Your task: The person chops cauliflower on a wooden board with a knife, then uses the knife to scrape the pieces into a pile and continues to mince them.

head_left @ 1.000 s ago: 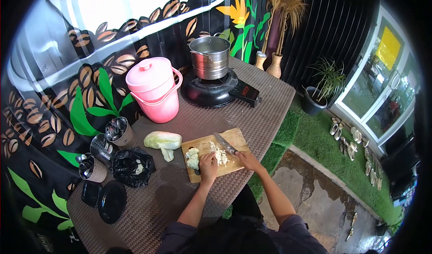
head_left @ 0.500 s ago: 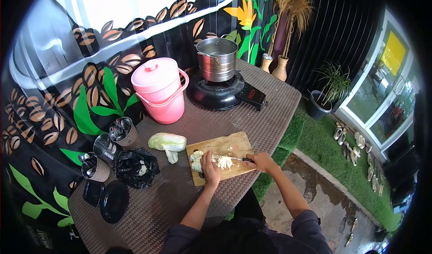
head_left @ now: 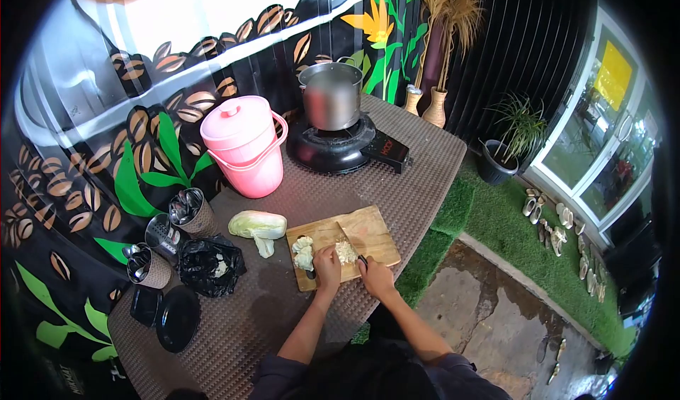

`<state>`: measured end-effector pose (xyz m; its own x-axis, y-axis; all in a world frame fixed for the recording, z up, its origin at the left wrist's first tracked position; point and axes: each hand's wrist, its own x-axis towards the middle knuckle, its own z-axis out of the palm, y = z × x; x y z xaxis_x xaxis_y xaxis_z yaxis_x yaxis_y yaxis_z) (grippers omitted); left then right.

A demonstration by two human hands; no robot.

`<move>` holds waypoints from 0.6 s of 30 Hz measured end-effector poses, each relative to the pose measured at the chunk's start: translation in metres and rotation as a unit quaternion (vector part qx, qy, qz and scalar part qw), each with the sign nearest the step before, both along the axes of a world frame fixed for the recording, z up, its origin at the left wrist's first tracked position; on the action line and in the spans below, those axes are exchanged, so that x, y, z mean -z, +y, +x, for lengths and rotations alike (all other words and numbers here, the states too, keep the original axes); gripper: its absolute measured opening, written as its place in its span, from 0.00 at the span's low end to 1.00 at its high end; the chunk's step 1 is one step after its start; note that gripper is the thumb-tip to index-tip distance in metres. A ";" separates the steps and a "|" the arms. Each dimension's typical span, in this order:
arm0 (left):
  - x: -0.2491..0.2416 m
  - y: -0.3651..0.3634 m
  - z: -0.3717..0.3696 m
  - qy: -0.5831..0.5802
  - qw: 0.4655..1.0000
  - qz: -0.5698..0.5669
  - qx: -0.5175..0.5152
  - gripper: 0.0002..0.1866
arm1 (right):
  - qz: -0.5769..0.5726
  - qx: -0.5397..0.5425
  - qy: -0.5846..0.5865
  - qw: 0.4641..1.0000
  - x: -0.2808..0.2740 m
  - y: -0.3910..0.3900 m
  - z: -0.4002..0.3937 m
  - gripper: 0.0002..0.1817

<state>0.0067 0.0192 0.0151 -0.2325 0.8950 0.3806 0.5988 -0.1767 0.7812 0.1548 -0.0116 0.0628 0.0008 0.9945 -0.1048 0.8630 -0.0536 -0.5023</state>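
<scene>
On the wooden cutting board [head_left: 375, 237] lies a small heap of finely chopped pale vegetable [head_left: 346, 252]. Whitish florets that look like cauliflower [head_left: 303, 248] sit at the board's left side. My right hand [head_left: 377, 278] is closed round the handle of a knife [head_left: 352, 243], whose blade points away from me along the heap's right side. Between the florets and the heap is my left hand [head_left: 327, 267], its fingers curled together at the chopped bits; whatever they hold is hidden. A pale green napa cabbage [head_left: 258, 225] rests just beyond the board's left edge.
A lidded pink bucket [head_left: 244, 148] and a steel pot [head_left: 331, 102], blurred in part, on a black portable stove [head_left: 329, 148] stand at the back. To the left are a black plastic bag [head_left: 205, 258], cutlery holders [head_left: 152, 269] and a dark plate [head_left: 178, 318].
My right hand has come left and nearer to me, turning the knife from lying across the board to pointing away. My left hand has moved off the florets and curled its fingers. The view has shifted slightly.
</scene>
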 end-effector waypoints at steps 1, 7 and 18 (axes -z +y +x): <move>0.001 0.000 -0.002 -0.040 0.999 -0.018 0.013 0.12 | -0.004 -0.003 0.000 1.000 -0.004 0.005 -0.001 0.25; 0.008 -0.007 -0.008 -0.233 0.968 -0.005 0.091 0.13 | -0.028 -0.048 -0.028 0.998 -0.037 0.004 0.000 0.26; 0.001 -0.008 0.000 -0.043 0.998 0.038 0.010 0.13 | -0.004 -0.031 -0.033 0.999 0.001 0.009 -0.011 0.22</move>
